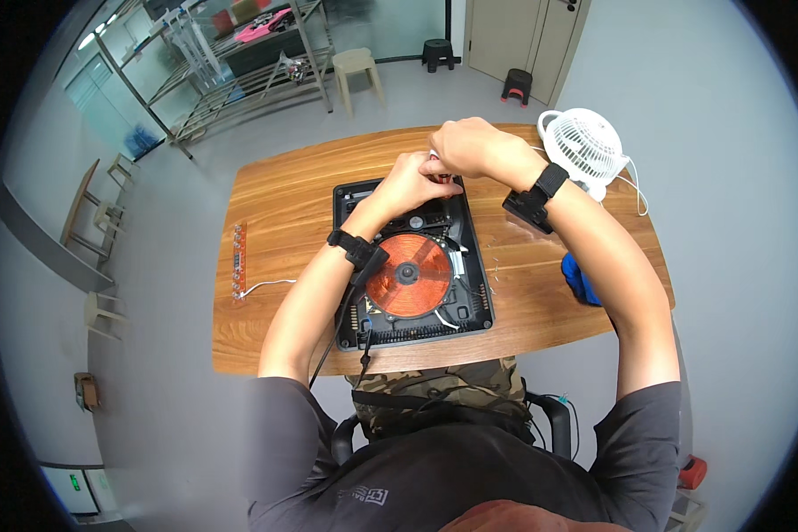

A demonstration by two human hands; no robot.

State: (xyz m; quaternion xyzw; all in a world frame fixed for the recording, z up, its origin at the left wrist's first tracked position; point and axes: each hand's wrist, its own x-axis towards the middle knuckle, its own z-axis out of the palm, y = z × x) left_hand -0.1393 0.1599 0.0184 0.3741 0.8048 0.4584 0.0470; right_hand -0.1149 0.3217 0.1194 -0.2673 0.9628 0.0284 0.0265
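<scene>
An opened induction cooker [481, 301] lies on the wooden table in front of me, its black housing showing a round copper coil [408, 275] and wiring. Both of my hands are together over its far right corner. My left hand [410, 188] has its fingers closed around a red thing, mostly covered by the hands, whose kind I cannot make out. Just above it, my right hand [475, 147] is curled with the fingers bent down onto the top of the same red thing. A dark cable runs past my left wrist from the cooker's near side.
On the table [275, 204], a narrow circuit strip [238, 262] with a white wire lies at left. A white fan [583, 144] stands at the far right. Something blue [580, 278] sits beside my right forearm. Small screw-like bits [495, 268] lie right of the cooker. A metal rack [239, 71] stands beyond.
</scene>
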